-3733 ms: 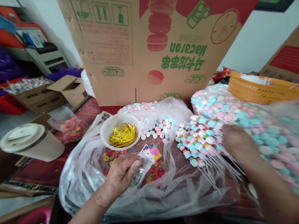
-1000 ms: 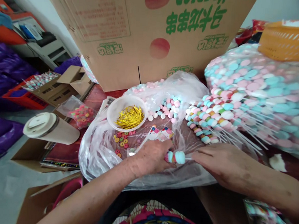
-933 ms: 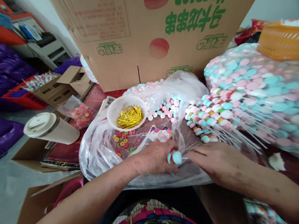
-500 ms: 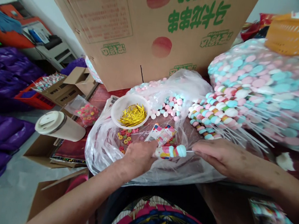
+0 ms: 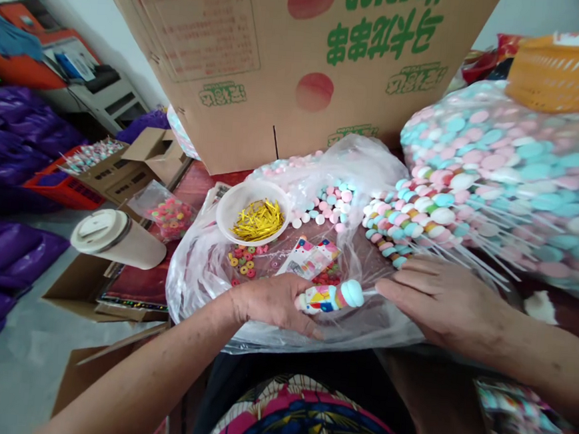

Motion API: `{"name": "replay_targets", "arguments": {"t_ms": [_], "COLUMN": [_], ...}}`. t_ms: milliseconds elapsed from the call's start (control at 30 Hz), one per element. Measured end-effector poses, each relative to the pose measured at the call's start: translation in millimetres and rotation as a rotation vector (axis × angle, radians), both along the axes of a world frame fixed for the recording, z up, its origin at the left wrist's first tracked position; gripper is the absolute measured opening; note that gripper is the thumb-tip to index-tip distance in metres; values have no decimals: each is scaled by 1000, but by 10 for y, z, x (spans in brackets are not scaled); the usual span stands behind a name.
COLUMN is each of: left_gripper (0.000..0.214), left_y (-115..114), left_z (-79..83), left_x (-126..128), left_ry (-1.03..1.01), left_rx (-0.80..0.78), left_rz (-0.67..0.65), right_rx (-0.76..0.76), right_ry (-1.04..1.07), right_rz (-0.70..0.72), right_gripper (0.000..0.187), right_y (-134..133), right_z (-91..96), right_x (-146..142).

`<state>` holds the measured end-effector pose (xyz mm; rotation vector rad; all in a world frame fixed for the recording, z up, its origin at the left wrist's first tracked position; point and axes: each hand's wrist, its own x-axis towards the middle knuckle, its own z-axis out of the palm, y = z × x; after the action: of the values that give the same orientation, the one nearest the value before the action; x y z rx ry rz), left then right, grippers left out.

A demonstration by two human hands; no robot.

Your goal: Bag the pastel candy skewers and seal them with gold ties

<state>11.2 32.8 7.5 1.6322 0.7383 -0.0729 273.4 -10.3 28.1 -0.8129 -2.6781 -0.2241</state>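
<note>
One skewer (image 5: 330,298) is held between the left hand (image 5: 275,304) and the right hand (image 5: 428,291), over the near part of the clear plastic (image 5: 191,283). Its long axis is laid across the front of the body, from hand to hand, with the right end tipped slightly away. The left end is covered by a printed wrapper (image 5: 317,301) and is set against the left hand; blue sweets (image 5: 352,293) are exposed at the other end, and from there the stick (image 5: 370,292) is run to the right hand. By the right fingertips the stick is pinched. One left digit is stretched out clear of the wrapper on the near side; whether the wrapper is gripped by the others cannot be told. The covered end is thus nearer the left hand, while the skewer is met on the right only at its stick. Printed bags (image 5: 311,259) are laid just beyond it, a bowl (image 5: 226,205) of gold ties (image 5: 259,221) is placed farther off leftward, and a bundle (image 5: 423,211) of skewers is heaped past the right hand.
</note>
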Motion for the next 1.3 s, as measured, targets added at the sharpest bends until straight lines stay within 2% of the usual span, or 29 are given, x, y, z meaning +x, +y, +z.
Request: {"name": "replay_targets", "arguments": {"t_ms": [100, 200, 300, 467, 567, 633, 700, 767, 800, 867, 933, 967, 1067, 1100, 1200, 1300], "left_gripper": [26, 32, 34, 35, 34, 28, 20, 22, 28, 42, 54, 53, 40, 40, 42, 44], "left_y": [-30, -76, -130, -190, -182, -180, -190, -189, -173, -100, 4, 47, 45, -2, -213, -382], "left_z": [3, 38, 53, -2, -32, -62, -112, -162, -173, -147, -61, -8, 103, 109, 37, -98], "left_x": [25, 92, 224, 373, 320, 294, 314, 345, 341, 256, 69, -42, -296, -327, -265, -128], "left_ry": [93, 191, 170, 205, 163, 127, 143, 163, 126, -79, -342, -389, -204, -145, -101, -73], "left_rx": [287, 449, 452, 455, 438, 425, 450, 474, 459, 343, 165, 107, 6, -34, -126, -86], "left_rz": [39, 10, -28, -23, 73, 70, 55, 118, 167, 220, 189, 169, 94, 108, 310, 520], "right_rx": [-177, -332, -431, -532, -501, -484, -491, -512, -530, -577, -633, -652, -670, -659, -610, -572], "right_ry": [-8, -39, -75, -128, 6, 112, 147, 154, 169, 235, 312, 348, 393, 386, 318, 274], "right_rz": [-57, -81, -76, -78, -130, -124, -108, -108, -110, -112, -101, -103, -84, -76, -56, -72], "right_gripper": [27, 28, 24, 16, 17, 21, 21, 17, 16, 18, 22, 25, 28, 28, 27, 26], "right_y": [-16, -31, -56, -56, -33, -31, -40, -38, -27, 16, 77, 110, 192, 210, 239, 254], "right_z": [-53, -34, -37, -167, -216, -244, -291, -350, -374, -391, -355, -323, -215, -189, -159, -197], "right_x": [-30, -50, -164, -397, -390, -393, -450, -531, -559, -561, -494, -450, -361, -361, -450, -610]}}
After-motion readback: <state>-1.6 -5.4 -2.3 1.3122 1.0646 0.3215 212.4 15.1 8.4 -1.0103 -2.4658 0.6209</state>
